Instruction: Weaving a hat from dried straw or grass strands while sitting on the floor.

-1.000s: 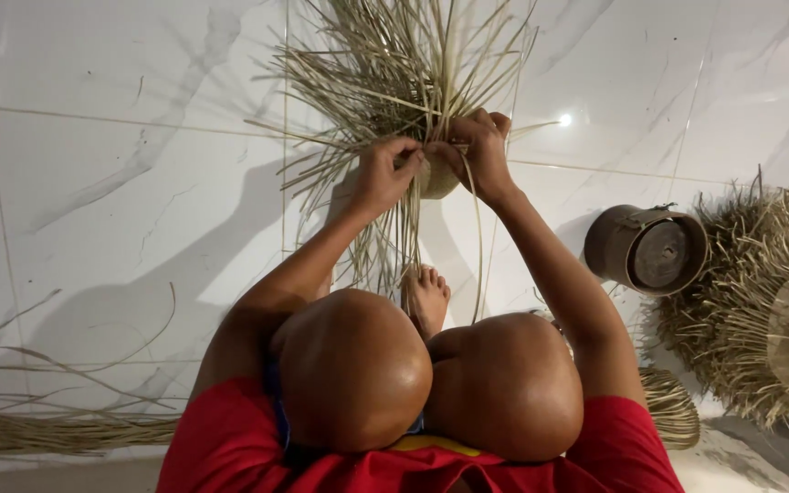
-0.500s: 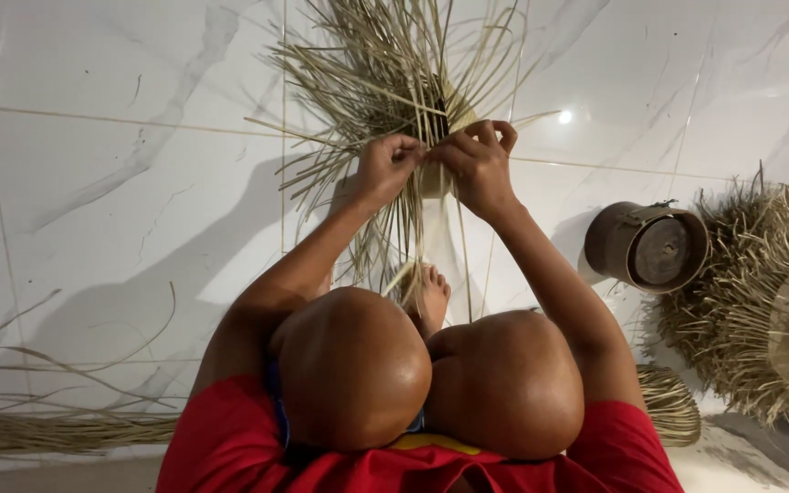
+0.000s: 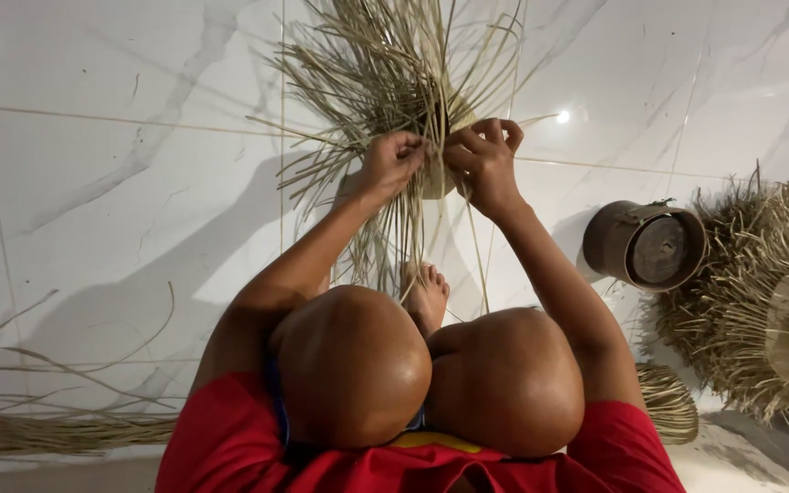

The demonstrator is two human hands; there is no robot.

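A half-woven piece of pale dry straw (image 3: 385, 73) stands on the white tiled floor in front of my knees, its loose strands fanning up and outward. My left hand (image 3: 393, 164) pinches strands at the woven centre. My right hand (image 3: 484, 157) grips strands just beside it, fingers curled over the small woven core (image 3: 438, 178). Both hands are close together, almost touching. Long strands hang down from them towards my bare foot (image 3: 426, 294).
A dark round metal pot (image 3: 646, 245) lies on its side to the right. Beside it sits a large shaggy woven straw piece (image 3: 760, 292). A smaller woven piece (image 3: 670, 402) lies by my right knee. Loose straw bundles (image 3: 47, 429) lie at the lower left.
Both hands have shifted slightly up and together on the woven centre, and the hanging strands have swung a little. The straw fan has turned slightly.
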